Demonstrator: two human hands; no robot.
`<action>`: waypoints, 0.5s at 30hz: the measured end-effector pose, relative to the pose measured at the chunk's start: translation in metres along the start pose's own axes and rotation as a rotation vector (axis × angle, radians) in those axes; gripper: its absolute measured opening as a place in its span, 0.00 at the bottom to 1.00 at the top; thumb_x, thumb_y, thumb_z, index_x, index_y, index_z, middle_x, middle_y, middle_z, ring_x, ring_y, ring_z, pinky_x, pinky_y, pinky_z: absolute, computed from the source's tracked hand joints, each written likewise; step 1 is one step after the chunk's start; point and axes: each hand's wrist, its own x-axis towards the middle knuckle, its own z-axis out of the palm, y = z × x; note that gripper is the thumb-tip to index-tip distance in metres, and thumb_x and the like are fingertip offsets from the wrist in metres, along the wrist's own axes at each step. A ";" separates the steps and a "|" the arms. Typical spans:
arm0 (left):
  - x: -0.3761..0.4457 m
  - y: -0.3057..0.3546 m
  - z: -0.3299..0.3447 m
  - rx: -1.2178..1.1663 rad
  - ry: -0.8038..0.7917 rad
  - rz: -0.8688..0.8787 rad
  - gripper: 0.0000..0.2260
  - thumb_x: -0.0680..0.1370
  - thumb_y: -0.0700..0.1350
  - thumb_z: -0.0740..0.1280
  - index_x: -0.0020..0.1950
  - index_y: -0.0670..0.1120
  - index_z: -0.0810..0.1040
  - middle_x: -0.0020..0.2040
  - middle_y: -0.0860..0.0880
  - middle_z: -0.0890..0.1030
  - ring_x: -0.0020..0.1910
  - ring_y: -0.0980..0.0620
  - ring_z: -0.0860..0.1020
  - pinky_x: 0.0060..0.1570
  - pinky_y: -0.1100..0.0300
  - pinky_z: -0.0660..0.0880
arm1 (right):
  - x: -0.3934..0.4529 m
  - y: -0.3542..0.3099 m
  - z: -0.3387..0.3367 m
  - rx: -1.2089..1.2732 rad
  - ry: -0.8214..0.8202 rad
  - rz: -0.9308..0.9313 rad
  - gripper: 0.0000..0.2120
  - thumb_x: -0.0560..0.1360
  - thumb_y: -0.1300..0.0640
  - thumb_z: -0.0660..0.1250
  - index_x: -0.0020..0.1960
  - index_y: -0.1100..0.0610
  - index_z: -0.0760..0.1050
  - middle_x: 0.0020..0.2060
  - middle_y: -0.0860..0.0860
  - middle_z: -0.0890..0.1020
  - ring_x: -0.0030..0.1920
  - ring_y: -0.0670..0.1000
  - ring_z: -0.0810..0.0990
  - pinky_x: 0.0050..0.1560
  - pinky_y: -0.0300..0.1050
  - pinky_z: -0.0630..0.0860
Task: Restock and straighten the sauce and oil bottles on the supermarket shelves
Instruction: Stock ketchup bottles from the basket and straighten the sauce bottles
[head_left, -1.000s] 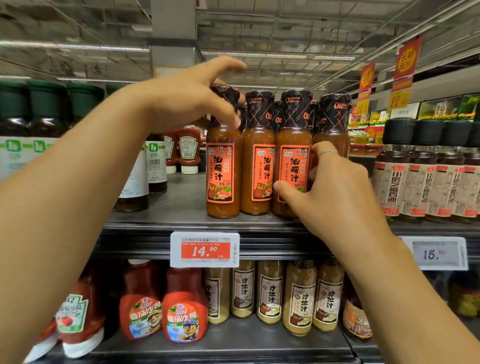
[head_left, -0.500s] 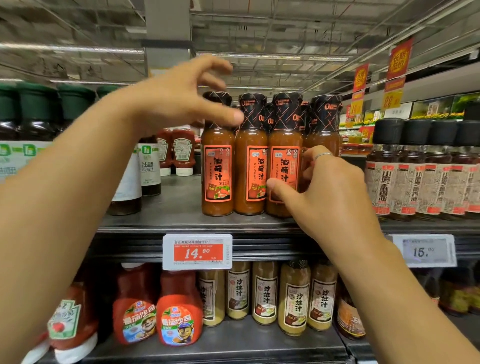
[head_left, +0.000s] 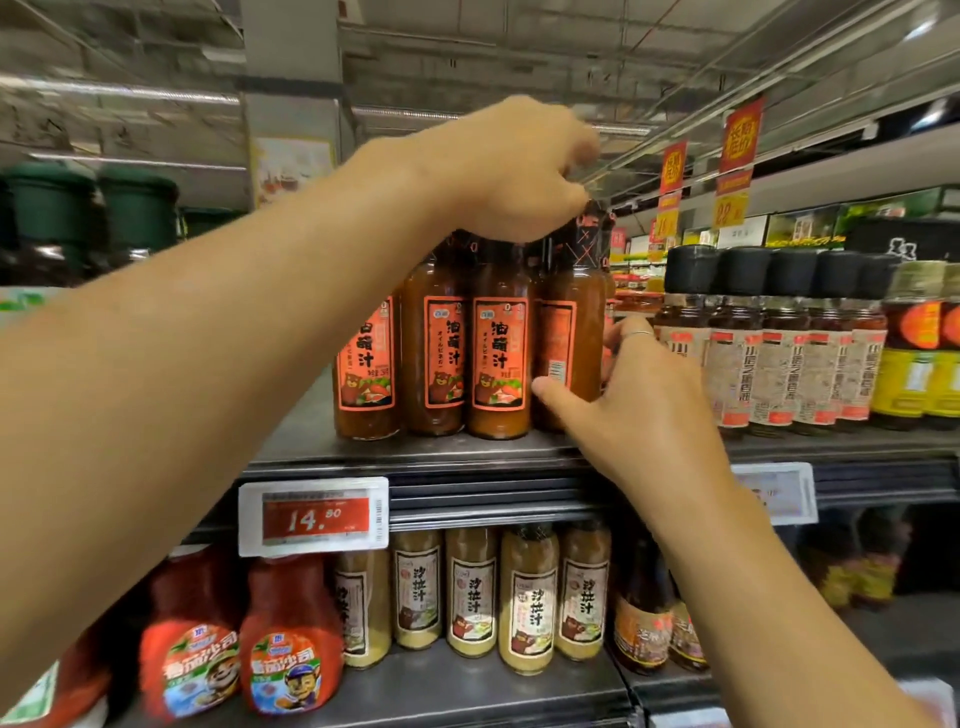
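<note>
We face the metal shelf (head_left: 467, 457), where four orange-labelled sauce bottles stand in a row at its front edge. Our left hand (head_left: 511, 171) curls over the cap of the rightmost sauce bottle (head_left: 569, 338), gripping it from above; its label is turned sideways. Our right hand (head_left: 639, 405) holds the same bottle low down, thumb in front, fingers behind. Below hangs the red price tag (head_left: 314, 517).

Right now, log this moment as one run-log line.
left hand: grips cap | right hand: holds fourth orange bottle | label: turned sideways | step: straightening
</note>
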 end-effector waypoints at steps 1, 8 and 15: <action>0.001 -0.002 0.002 -0.008 -0.034 -0.006 0.21 0.82 0.47 0.61 0.76 0.49 0.71 0.70 0.47 0.77 0.65 0.50 0.76 0.57 0.61 0.67 | 0.001 0.000 0.000 -0.003 -0.008 0.005 0.34 0.68 0.38 0.78 0.65 0.52 0.69 0.52 0.48 0.83 0.54 0.51 0.82 0.53 0.53 0.82; 0.006 -0.017 0.008 0.009 -0.134 0.047 0.18 0.84 0.53 0.61 0.74 0.56 0.72 0.60 0.55 0.76 0.56 0.55 0.72 0.55 0.57 0.65 | 0.002 0.003 -0.006 0.008 -0.101 0.018 0.24 0.73 0.41 0.74 0.61 0.49 0.70 0.46 0.44 0.82 0.46 0.46 0.82 0.36 0.35 0.73; 0.021 -0.008 0.003 0.185 -0.108 0.077 0.28 0.81 0.68 0.55 0.65 0.48 0.79 0.56 0.48 0.81 0.55 0.48 0.77 0.50 0.53 0.71 | -0.002 -0.003 -0.009 -0.029 -0.122 0.003 0.34 0.67 0.36 0.76 0.64 0.51 0.69 0.50 0.47 0.80 0.50 0.52 0.79 0.42 0.44 0.74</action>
